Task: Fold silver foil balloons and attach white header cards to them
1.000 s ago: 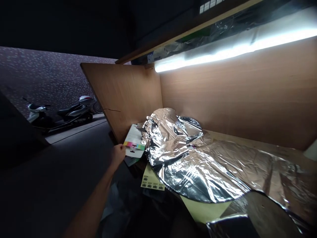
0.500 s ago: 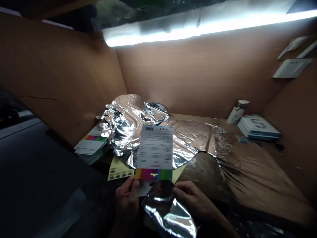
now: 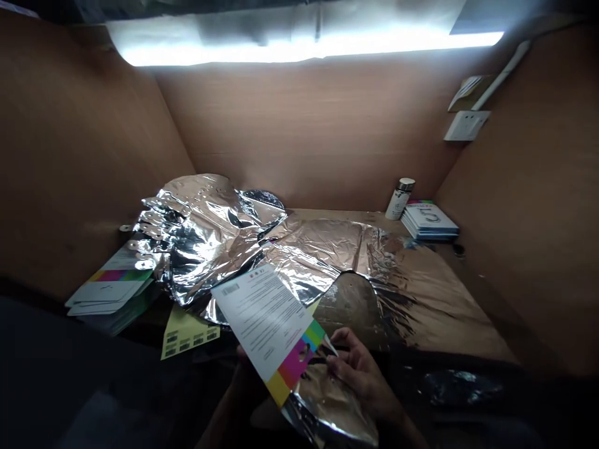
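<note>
A white printed card [image 3: 259, 318] with a rainbow band and hang hole is tilted in front of me. My left hand [image 3: 239, 374] is at its lower left edge, fingers mostly hidden behind the card. My right hand [image 3: 360, 374] pinches the card's banded end together with a folded shiny foil piece [image 3: 327, 393], like an uninflated foil balloon, which hangs below the card. Beyond the card lies a pile of flat foil balloons [image 3: 206, 249] with several holed tabs at its left side. Another large foil piece [image 3: 435, 293] spreads to the right.
A stack of similar cards [image 3: 110, 293] lies on the left, beside a yellow label sheet [image 3: 187, 333]. At the back right stand a white bottle [image 3: 399, 201] and a stack of boxes [image 3: 430, 218]. Wooden panels [image 3: 290, 137] enclose the table; a tube light [image 3: 304, 53] crosses above.
The card has turned from upright to slanted, its banded end swinging to the lower right. My left hand has slipped behind it. The view has swung right.
</note>
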Tool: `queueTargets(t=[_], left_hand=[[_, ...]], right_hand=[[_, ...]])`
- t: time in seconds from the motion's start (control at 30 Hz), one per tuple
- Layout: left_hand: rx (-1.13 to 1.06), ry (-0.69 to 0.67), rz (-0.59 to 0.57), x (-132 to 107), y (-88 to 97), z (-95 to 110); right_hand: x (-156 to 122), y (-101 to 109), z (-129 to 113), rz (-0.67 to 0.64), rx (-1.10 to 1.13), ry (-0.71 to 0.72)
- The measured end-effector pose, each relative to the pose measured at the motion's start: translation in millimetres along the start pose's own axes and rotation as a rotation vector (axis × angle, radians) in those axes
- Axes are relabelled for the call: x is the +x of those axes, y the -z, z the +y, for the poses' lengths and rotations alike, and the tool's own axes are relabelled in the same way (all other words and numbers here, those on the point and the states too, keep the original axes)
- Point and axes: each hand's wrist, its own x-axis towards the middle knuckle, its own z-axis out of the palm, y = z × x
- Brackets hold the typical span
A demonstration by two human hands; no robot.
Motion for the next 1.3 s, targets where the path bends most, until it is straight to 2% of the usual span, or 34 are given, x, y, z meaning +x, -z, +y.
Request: queueTargets(t=[0.1, 0.23, 0.37, 0.47, 0.5, 0.57, 0.7, 0.77, 0.83, 0.97, 1.1, 1.17, 1.2, 1.3], left_hand=[[-0.141, -0.091, -0.054, 28.8, -4.0, -1.0], [-0.373, -0.194, -0.156, 52.0, -19.7, 3.2], [-0.491, -0.122, -0.213, 66.4, -39.3, -0.9], [-0.612, -0.044, -0.173, 78.1, -50.3, -12.4], [-0.649, -0.021, -0.148, 81.7, -51.9, -15.4], [-0.708, 0.030, -0.107, 87.5, -51.7, -17.7], [-0.742, 0.113, -0.102, 92.4, -52.3, -13.9], [-0.729, 0.102, -0.097, 93.5, -58.6, -15.0], [-0.715, 0.110, -0.090, 94.7, -66.7, -19.7], [-0.708, 0.156, -0.048, 97.0, -75.5, -30.7], [-0.612, 0.098, -0.086, 98.3, -78.2, -35.8], [-0.402, 0.083, -0.103, 100.5, -76.4, -34.2], [-0.235, 0.040, -0.069, 102.7, -73.1, -31.9], [0.268, -0.192, 0.152, 115.1, -52.7, -22.3]], right_hand=[[8.1, -4.4, -1.4, 0.043, -0.053, -0.003], [23.2, -5.4, -17.5, 0.167, -0.224, 0.121], [38.5, -7.4, -34.6, 0.383, -0.407, 0.280], [39.4, -9.6, -42.7, 0.597, -0.601, 0.406], [35.2, -9.9, -45.1, 0.627, -0.699, 0.459], [21.0, -9.5, -49.8, 0.533, -0.937, 0.578], [-4.0, -6.0, -56.9, 0.102, -1.509, 0.836], [-3.4, -3.1, -57.1, 0.056, -1.712, 0.988], [2.7, -0.6, -54.5, 0.113, -1.809, 1.061], [7.4, -5.5, -40.9, 0.256, -1.859, 0.902], [2.5, -19.0, -37.3, 0.266, -1.814, 0.691], [3.2, -19.1, -43.5, 0.279, -1.821, 0.550], [4.0, -16.2, -46.0, 0.290, -1.829, 0.489], [3.3, 0.5, -39.7, 0.287, -1.860, 0.396]])
